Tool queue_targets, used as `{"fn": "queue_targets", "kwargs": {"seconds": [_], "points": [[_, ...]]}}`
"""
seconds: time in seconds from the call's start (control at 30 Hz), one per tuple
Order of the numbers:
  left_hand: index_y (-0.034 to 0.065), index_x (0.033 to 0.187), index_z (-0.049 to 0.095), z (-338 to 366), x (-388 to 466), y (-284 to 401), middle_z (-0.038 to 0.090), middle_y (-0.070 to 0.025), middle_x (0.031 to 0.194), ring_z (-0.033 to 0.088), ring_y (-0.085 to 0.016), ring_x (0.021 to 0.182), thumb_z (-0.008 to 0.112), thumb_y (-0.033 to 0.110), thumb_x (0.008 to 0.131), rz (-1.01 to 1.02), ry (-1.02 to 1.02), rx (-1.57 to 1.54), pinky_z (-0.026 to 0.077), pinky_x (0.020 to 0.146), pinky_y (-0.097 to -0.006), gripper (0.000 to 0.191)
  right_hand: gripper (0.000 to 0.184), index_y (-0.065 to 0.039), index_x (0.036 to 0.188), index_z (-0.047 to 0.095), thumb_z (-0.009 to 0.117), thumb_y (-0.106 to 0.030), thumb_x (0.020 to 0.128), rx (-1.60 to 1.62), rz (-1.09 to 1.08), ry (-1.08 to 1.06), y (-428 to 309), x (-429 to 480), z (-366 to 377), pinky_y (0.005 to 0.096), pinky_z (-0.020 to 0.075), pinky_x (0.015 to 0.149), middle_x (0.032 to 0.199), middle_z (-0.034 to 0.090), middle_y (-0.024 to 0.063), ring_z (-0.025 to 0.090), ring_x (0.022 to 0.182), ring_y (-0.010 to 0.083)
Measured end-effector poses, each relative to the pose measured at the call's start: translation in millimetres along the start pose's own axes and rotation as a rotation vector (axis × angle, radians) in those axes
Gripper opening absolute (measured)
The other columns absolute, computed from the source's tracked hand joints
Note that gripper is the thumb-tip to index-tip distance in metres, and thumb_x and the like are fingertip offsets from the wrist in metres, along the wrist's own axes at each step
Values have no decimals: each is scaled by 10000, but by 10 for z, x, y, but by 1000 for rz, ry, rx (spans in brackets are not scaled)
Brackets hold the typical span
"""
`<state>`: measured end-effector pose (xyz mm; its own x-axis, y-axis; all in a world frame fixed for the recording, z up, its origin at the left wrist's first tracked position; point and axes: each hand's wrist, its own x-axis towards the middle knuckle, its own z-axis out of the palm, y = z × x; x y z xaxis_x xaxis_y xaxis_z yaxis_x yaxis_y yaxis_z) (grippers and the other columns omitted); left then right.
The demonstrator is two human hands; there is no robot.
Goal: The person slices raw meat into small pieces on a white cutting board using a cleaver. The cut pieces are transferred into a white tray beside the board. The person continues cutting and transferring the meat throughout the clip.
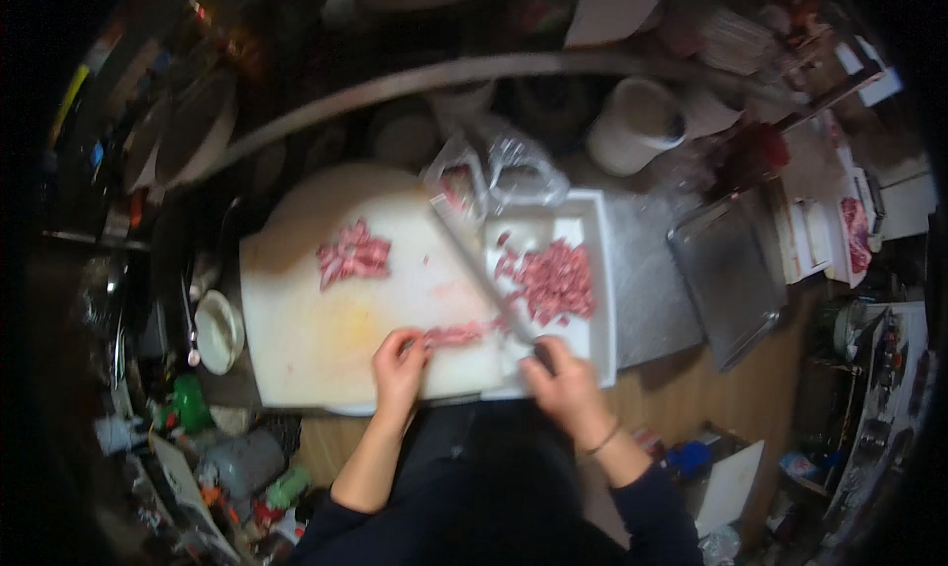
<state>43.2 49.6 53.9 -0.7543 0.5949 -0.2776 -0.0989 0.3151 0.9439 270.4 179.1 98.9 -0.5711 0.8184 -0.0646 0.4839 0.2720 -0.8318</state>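
Note:
My right hand (559,377) is closed around the handle of a long kitchen knife (481,273), whose blade slants up and left over the edge between a white cutting board (289,344) and a white tray (606,284). With its fingertips, my left hand (400,358) pinches the left end of a strip of raw meat (455,334) lying on the board near its front edge. More raw meat strips (354,255) lie in a pile on the board's upper left. Inside the tray is a heap of cut raw meat pieces (555,281).
Clear plastic bags (522,170) rest at the tray's back edge. Behind stands a white tub (637,125). A dark metal tray (729,277) lies on the right, and a white bowl (218,333) sits left of the board. A rail (444,73) crosses behind the board.

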Motion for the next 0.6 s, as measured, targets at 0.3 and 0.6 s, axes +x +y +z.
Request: {"fn": "queue_targets", "kwargs": {"seconds": [0.3, 0.6], "points": [[30, 1040, 738, -42, 166, -124, 650, -130, 944, 640, -339, 913, 772, 17, 817, 801, -67, 709, 518, 791, -440, 226, 273, -21, 1185, 657, 751, -187, 991, 195, 327, -176, 196, -584, -314, 351, 515, 626, 766, 675, 120, 652, 646, 206], [59, 990, 743, -5, 169, -109, 596, -108, 885, 587, -342, 873, 810, 62, 791, 606, -172, 731, 493, 776, -435, 210, 312, -19, 1214, 650, 742, -237, 1010, 226, 416, -200, 316, -585, -49, 328, 519, 711, 827, 674, 118, 616, 746, 165]]}}
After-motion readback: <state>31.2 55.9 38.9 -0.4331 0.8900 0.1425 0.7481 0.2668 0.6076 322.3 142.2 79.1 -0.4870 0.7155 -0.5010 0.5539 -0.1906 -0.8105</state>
